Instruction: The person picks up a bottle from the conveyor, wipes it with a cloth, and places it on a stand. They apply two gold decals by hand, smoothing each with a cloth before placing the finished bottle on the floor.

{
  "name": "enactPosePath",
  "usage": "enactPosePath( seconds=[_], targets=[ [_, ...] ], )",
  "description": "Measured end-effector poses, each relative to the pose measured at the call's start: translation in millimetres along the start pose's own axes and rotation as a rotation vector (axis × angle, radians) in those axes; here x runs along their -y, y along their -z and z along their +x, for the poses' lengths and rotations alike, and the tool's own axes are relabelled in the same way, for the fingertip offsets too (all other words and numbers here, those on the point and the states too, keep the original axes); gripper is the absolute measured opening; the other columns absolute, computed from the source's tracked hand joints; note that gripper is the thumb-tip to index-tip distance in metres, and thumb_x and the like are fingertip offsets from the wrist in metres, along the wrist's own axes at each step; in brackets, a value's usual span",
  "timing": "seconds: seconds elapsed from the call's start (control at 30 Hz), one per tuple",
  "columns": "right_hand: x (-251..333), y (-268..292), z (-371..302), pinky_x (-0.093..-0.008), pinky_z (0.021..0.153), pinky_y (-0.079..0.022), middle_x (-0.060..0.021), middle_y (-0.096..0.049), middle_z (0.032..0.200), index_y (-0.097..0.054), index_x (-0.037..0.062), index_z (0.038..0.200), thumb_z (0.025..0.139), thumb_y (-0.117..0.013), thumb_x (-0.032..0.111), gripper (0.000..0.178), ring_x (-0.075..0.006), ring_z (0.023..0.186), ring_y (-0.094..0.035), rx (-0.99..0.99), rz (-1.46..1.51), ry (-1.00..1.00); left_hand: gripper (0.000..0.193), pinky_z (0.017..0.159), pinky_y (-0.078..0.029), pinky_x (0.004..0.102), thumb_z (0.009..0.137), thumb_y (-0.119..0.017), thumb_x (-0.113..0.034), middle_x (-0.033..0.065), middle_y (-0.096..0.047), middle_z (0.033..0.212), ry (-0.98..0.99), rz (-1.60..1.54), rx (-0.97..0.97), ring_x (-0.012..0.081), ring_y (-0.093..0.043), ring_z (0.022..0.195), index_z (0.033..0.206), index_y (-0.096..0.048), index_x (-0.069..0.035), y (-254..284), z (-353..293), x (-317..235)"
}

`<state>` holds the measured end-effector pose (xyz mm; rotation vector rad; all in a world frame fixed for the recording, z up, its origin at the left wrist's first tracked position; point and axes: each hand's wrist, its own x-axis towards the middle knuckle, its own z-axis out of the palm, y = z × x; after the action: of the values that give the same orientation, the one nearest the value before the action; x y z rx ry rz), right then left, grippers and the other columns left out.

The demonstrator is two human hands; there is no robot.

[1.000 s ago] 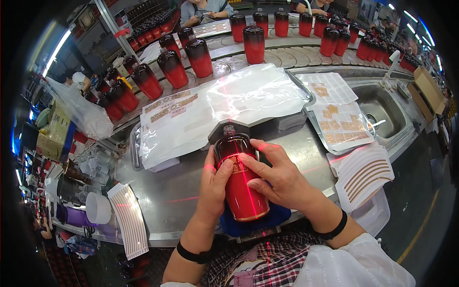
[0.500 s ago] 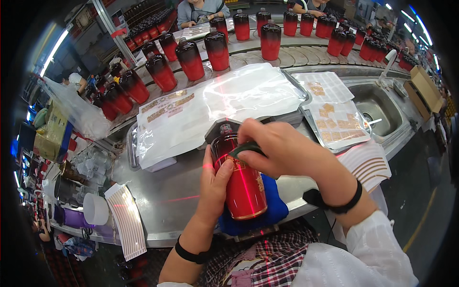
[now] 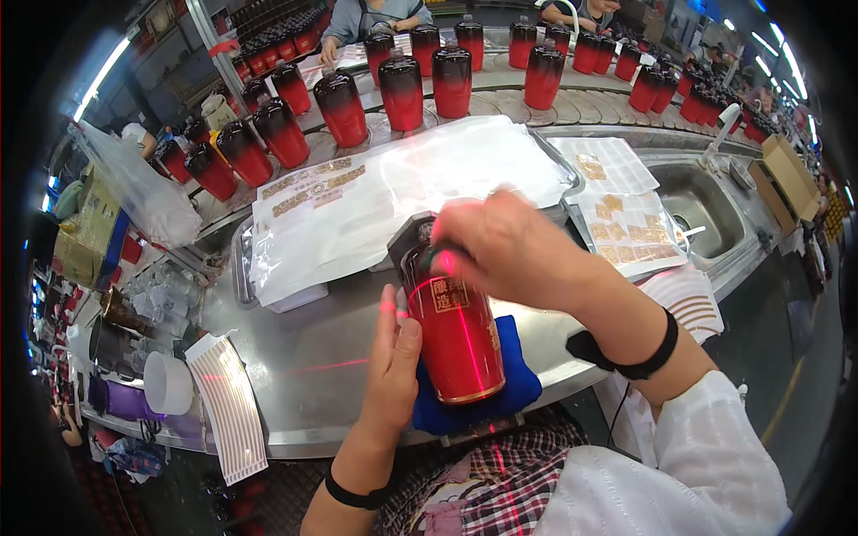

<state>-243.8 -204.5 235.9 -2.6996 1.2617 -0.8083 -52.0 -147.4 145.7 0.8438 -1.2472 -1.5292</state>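
A red bottle (image 3: 458, 357) with a dark shoulder and gold decals leans on a blue cloth (image 3: 521, 357) in front of me. Its neck end lies by a dark angular holder (image 3: 408, 234). My right hand (image 3: 514, 246), smeared by motion, is closed over the bottle's upper part. In its fingers is a dark green scraper (image 3: 461, 264), mostly hidden. Beside the bottle's left side, my left hand (image 3: 391, 371) is open with its fingers pointing up; whether the fingertips touch the glass is hard to tell.
Behind the bottle, a tray carries white sheets (image 3: 393, 192) with gold decals. More decal sheets (image 3: 626, 228) lie right, near a steel sink (image 3: 706, 210). A striped strip sheet (image 3: 231, 406) and a white roll (image 3: 168, 382) are left. Several bottles (image 3: 400, 89) stand on a curved conveyor; people work beyond it.
My left hand has loosened from the bottle and opened beside it. The right hand has shifted slightly up over the bottle, uncovering a square gold decal. Bottles on the conveyor have moved along.
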Motion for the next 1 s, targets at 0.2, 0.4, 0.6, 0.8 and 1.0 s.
enactPosePath(
  seconds=[0.2,0.4,0.6,0.8,1.0],
  targets=[
    [-15.1,-1.2,-34.3,-0.0350,0.064,-0.051,-0.0134,-0.065,0.075,-0.060,0.0018,0.091,0.083,-0.068,0.021,0.022,-0.0247,0.067,-0.065,-0.217,0.447,-0.478,0.069,0.117,-0.011,0.0489,0.096,-0.051,-0.041,0.0159,-0.048,0.141,-0.574,1.316,0.225,0.0365,-0.030,0.139,0.146,-0.032,0.002,-1.6,-18.6,-31.3],
    [-14.4,-12.1,-71.9,-0.0252,0.061,-0.046,-0.0035,-0.059,0.074,-0.058,0.0030,0.095,0.081,-0.066,0.014,0.019,-0.0073,0.071,-0.057,-0.192,0.630,-0.585,0.058,0.115,-0.010,0.0552,0.097,-0.043,-0.049,0.0094,-0.056,0.131,-0.734,1.433,0.382,0.0315,-0.039,0.131,0.135,-0.051,-0.005,2.2,29.4,-44.2],
    [-17.1,-2.5,-20.6,-0.0338,0.065,-0.050,-0.0134,-0.066,0.083,-0.061,-0.0006,0.095,0.081,-0.066,0.015,0.021,-0.0230,0.073,-0.064,0.101,0.475,-0.175,0.041,0.106,-0.034,0.0472,0.097,-0.052,-0.025,0.0131,-0.065,0.109,-0.702,1.132,-0.060,0.0304,-0.055,0.112,0.130,-0.053,-0.002,15.6,64.9,-30.0],
    [13.6,-15.0,-21.0,-0.0378,0.068,-0.040,-0.0069,-0.052,0.066,-0.064,0.0154,0.086,0.077,-0.071,0.021,0.013,-0.0239,0.063,-0.058,-0.074,-0.089,0.291,0.042,0.097,-0.046,0.0354,0.102,-0.043,-0.034,0.0134,-0.064,0.116,0.364,-0.241,0.042,0.0227,-0.061,0.107,0.126,-0.055,0.000,30.7,84.7,-6.1],
    [-17.7,-7.1,-30.7,-0.0422,0.069,-0.051,-0.0179,-0.063,0.083,-0.064,0.0008,0.090,0.079,-0.068,0.017,0.020,-0.0367,0.080,-0.063,-0.206,0.045,-0.248,0.037,0.090,-0.052,0.0377,0.096,-0.055,-0.034,0.0118,-0.068,0.107,0.435,-0.270,0.106,0.0220,-0.065,0.098,0.117,-0.059,-0.003,20.7,112.0,-13.3]
  ],
)
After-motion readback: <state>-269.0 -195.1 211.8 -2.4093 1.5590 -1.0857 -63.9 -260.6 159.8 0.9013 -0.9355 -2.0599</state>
